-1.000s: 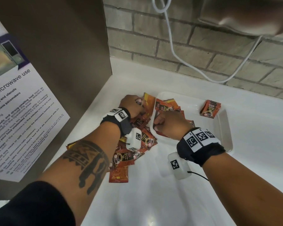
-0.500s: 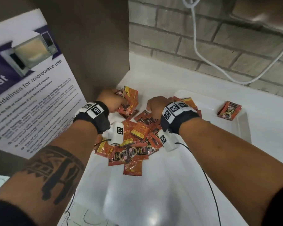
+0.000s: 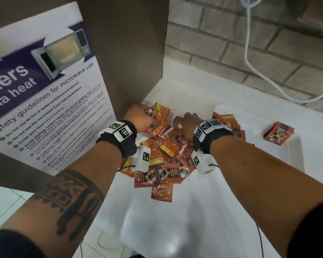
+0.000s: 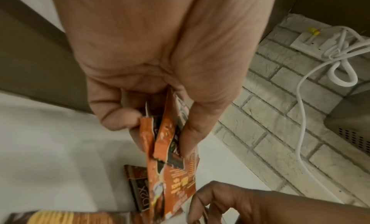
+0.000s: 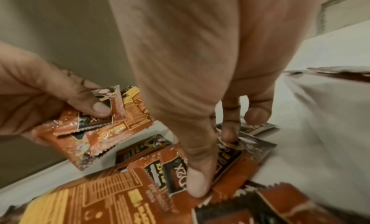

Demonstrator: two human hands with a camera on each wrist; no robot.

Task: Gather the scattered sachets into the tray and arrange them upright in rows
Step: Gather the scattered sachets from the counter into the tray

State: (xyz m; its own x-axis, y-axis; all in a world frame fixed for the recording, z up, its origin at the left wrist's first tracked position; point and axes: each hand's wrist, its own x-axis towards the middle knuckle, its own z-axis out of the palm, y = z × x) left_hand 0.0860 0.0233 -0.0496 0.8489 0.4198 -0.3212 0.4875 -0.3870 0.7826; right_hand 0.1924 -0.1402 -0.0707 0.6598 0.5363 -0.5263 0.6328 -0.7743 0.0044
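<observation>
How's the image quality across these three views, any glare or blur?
Head view: sharp, with overhead light glaring off the white counter and wide-angle bending at the edges. Left wrist view: dim, the left hand soft, nearest sachets smeared. Right wrist view: dim, the right hand and tray blurred.

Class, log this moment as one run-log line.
left hand: grips sachet bundle | right hand: pinches sachet from pile | tray: small stack inside, no rows yet
</observation>
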